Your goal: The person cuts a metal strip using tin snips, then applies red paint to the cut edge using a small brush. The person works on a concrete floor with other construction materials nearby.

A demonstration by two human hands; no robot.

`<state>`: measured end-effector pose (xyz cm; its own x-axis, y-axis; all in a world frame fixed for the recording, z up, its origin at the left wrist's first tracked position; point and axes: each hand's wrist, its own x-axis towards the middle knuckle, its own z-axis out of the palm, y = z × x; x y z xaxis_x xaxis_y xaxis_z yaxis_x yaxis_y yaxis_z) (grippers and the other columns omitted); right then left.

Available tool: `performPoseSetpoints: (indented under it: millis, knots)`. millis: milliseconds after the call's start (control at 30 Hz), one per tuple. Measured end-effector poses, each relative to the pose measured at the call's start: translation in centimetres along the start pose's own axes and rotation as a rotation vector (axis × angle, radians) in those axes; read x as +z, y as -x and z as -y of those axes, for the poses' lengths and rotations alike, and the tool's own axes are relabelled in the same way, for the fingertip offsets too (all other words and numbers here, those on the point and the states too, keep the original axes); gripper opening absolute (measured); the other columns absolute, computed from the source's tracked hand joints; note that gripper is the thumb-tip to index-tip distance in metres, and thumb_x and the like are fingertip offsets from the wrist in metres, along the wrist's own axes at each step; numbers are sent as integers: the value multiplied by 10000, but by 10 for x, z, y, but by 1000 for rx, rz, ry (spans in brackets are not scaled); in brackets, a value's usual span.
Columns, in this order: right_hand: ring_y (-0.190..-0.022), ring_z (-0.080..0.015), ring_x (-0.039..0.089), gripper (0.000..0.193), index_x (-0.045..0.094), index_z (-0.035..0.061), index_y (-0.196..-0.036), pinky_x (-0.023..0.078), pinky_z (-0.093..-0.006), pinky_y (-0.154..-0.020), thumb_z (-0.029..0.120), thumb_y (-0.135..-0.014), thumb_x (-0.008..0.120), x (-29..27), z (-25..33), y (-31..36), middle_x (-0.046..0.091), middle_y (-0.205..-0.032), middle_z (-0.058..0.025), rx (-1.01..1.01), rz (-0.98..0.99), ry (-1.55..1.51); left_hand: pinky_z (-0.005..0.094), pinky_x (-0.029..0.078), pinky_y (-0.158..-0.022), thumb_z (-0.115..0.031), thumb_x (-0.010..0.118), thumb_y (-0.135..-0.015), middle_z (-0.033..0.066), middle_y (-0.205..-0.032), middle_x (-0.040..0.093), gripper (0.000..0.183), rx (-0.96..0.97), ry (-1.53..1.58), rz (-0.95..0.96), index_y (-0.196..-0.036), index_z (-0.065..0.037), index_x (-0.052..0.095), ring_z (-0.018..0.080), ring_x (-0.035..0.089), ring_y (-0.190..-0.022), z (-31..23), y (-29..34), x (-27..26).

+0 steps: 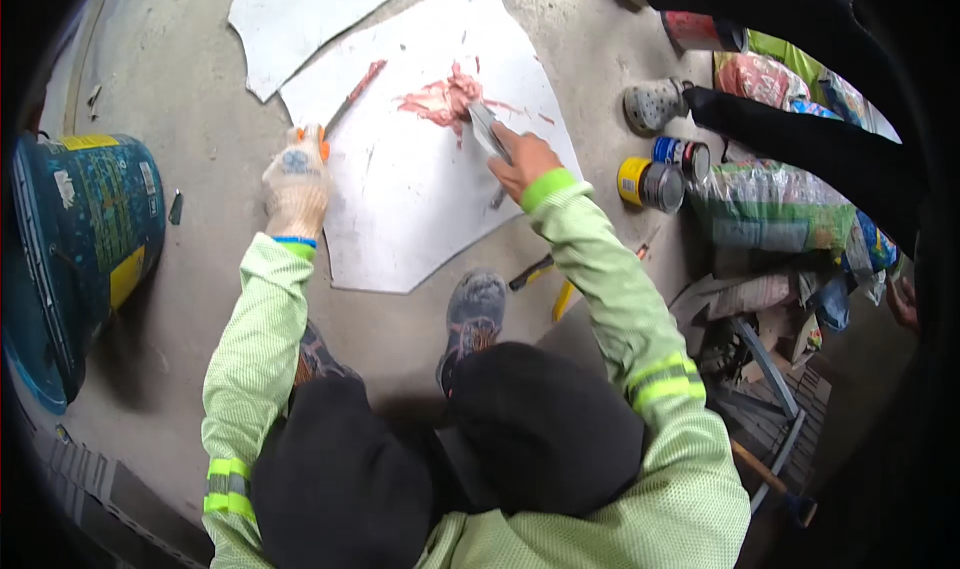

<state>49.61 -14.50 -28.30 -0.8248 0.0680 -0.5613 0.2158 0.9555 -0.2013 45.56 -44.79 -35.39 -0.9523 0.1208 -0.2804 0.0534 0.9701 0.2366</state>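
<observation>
A white sheet with angled cut edges lies on the floor before me. Pink paste is smeared in a mound on its upper part. My left hand, in a pale knitted glove, is closed around a putty knife seen nearly edge-on, its far end coated in pink. Orange shows at the gloved fingers. My bare right hand grips a grey metal scraper, whose far end touches the paste's right side. The palm hides the rest of that tool.
Another white sheet lies beyond. A dark teal bucket is at the left. Two small cans stand right, near stuffed bags and another person's clog. A yellow-and-black cutter lies near my shoe.
</observation>
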Motion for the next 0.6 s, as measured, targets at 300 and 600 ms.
performPoseSetpoints:
  millis: [300, 600]
  knots:
    - [-1053, -425, 635, 383, 589, 50, -1212, 502, -455, -980, 235, -876, 585, -15, 39, 9, 645, -1134, -263, 42, 90, -242, 471, 557, -771, -205, 498, -988, 139, -1165, 602, 191, 26, -23, 1, -1152, -119, 547, 351, 678, -941, 3, 6, 7]
    - [-985, -358, 679, 529, 566, 85, -1355, 524, -426, -915, 268, -861, 613, -40, 12, -18, 675, -1139, -237, 57, 103, -363, 462, 558, -798, -211, 504, -987, 144, -1168, 621, 208, 19, -19, -5, -1164, -116, 555, 357, 675, -957, -2, 1, 8]
